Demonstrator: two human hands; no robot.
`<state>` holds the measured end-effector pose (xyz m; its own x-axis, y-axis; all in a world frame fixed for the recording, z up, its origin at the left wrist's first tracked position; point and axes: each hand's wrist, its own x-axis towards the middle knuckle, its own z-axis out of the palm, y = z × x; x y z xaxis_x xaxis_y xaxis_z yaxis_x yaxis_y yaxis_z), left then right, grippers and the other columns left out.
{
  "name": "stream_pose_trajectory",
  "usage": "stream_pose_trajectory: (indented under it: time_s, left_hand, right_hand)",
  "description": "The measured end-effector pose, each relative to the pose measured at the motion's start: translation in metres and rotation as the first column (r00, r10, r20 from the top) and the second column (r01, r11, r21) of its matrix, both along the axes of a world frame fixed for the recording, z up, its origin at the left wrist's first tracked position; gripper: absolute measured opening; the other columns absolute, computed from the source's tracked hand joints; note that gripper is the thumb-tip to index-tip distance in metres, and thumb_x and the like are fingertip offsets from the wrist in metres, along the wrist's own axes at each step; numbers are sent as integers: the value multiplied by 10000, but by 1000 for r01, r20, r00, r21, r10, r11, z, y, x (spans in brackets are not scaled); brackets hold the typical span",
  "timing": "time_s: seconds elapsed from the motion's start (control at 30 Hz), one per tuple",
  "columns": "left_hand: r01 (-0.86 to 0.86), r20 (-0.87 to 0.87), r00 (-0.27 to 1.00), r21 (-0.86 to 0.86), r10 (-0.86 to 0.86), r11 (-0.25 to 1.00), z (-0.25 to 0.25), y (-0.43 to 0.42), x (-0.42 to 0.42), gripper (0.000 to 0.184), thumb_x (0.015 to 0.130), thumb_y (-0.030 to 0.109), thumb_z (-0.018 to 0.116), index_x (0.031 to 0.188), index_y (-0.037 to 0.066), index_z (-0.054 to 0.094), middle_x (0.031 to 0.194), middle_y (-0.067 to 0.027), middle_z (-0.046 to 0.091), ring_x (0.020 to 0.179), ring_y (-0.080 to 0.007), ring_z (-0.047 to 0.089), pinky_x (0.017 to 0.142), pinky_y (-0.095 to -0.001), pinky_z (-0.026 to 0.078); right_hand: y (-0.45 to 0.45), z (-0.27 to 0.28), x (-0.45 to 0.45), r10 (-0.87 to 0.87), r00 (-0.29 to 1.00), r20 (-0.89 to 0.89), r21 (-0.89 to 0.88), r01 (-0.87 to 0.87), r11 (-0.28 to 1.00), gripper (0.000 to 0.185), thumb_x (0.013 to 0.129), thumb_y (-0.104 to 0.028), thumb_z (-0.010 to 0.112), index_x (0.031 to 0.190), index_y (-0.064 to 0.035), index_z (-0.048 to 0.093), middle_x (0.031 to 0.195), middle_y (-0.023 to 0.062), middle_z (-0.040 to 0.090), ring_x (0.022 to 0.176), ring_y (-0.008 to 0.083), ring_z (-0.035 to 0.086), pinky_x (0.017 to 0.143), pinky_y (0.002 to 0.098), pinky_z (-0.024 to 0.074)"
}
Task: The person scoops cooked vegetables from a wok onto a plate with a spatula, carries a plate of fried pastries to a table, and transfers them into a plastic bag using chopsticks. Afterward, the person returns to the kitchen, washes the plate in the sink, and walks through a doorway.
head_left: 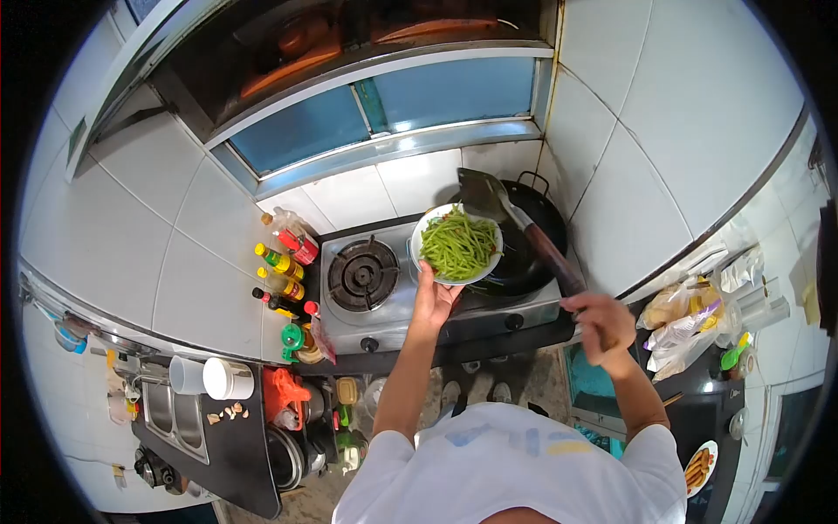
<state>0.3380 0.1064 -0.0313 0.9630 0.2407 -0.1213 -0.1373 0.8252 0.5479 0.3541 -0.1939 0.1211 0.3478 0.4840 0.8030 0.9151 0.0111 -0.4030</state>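
Note:
My left hand (435,299) grips a white bowl (415,247) by its near rim. Green beans (457,244), cut in thin strips, fill the bowl. In my right hand (599,325) is a spatula (541,247) with a brown handle; its broad dark blade reaches over the far rim of the bowl. Whether the blade touches the beans I cannot tell. Below and to the right of the bowl, a black wok (543,218) sits on the right side of the gas stove (397,327), partly hidden by the bowl and spatula.
A bare burner (363,275) is on the stove's left side. Several sauce bottles (284,286) line the left wall. On the right counter are plastic bags (690,327) and a plate of browned food (701,467). A sink (175,419) and white tub (229,380) are at left.

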Motion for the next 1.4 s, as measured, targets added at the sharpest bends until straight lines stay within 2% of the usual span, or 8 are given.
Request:
stream_pose_trajectory:
  time_s: [0.1,0.2,0.33,0.57,0.9,1.03,1.2,1.4]
  left_hand:
    - [-16,-2,1000,-23,16,1000,-5,3,-4,647,878,530,514,1359,140,327,1378,-77,434,1266,-277,437,1048,-500,370]
    - [-31,26,999,-43,32,999,0,4,-12,650,879,529,514,1360,134,326,1376,-85,435,1263,-278,439,1045,-498,376]
    - [-33,58,998,-36,35,999,6,1,-13,649,883,520,520,1354,116,332,1372,-99,436,1250,-279,451,1026,-486,403]
    - [-27,28,999,103,25,994,15,-12,-10,623,901,507,501,1371,163,280,1364,-102,437,1220,-274,487,978,-484,450]
    - [50,21,998,70,-51,996,8,-14,-11,600,907,514,477,1368,167,312,1352,-82,458,1217,-260,494,981,-466,448]
    - [3,19,1000,24,-4,1000,8,-10,-10,672,881,538,486,1371,104,337,1351,-101,462,1231,-267,477,1015,-442,431]
    - [-53,39,998,-81,56,995,-3,5,-11,626,874,497,548,1361,186,307,1387,-70,415,1258,-267,442,1020,-482,409]
    - [-130,40,991,-27,131,991,3,14,-11,627,878,487,548,1370,203,283,1402,-57,386,1262,-266,430,1032,-485,397]
  right_hand:
    - [1,-10,-4,141,805,-576,482,196,854,101,817,2,443,845,56,523,1001,214,583,741,334,670,626,354,578]
    - [-11,-8,-1,302,735,-607,633,218,743,159,870,-2,368,858,88,498,1022,235,556,757,355,664,655,402,592]
    - [-6,-13,-13,101,840,-534,475,198,857,115,821,23,428,851,74,527,994,235,582,747,324,670,654,377,587]
    - [8,11,-19,-36,987,155,-114,54,992,142,664,44,588,790,-15,560,954,153,636,666,263,643,582,315,536]
    - [18,0,-15,308,879,364,-483,-105,870,212,646,-35,641,831,-63,540,1023,99,602,671,263,624,583,328,542]
    - [-7,7,-13,106,975,193,-169,-74,983,137,713,-26,589,841,-16,539,1022,139,583,698,255,641,638,335,553]
    - [-21,-7,-18,55,879,-473,426,174,888,92,841,-8,455,846,65,512,978,230,565,756,296,658,680,372,570]
    - [-31,-22,-26,39,876,-481,388,173,905,144,876,-53,445,853,74,507,970,240,558,703,300,665,675,377,576]
